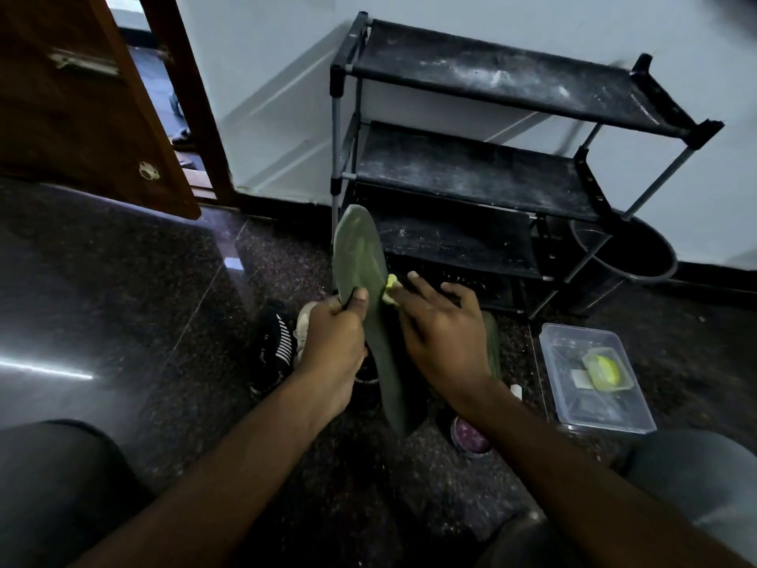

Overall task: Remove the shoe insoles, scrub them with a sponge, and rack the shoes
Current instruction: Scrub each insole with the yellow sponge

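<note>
Thumb and curled fingers of the left hand [334,338] pinch a green insole [356,248] by its edge at mid-length, holding it up on end at the centre of the frame with its toe pointing toward the top. The right hand [438,325], just to the right, has its fingers spread and nearly straight and presses a small yellow sponge [391,285] against the insole's face; only a corner of the sponge shows past the index finger, and the thumb is hidden.

Below the hands a black shoe with white stripes [272,350] and a pale shoe [305,321] lie on the dark floor. A second green insole [492,342] shows behind the right wrist, and a small round tin [471,436] sits lower. At the right stands a clear plastic container [614,424] with a yellow-green block [604,368] inside. Above, against the wall, is a black three-tier shoe rack [471,170] with dusty shelves and no shoes on them, and a dark bucket [651,260] beside it.

Scrubbing looks to be the step in hand. The next move calls for running the sponge along the insole while the left hand braces it, then probably treating the second insole; racking is not yet done.
</note>
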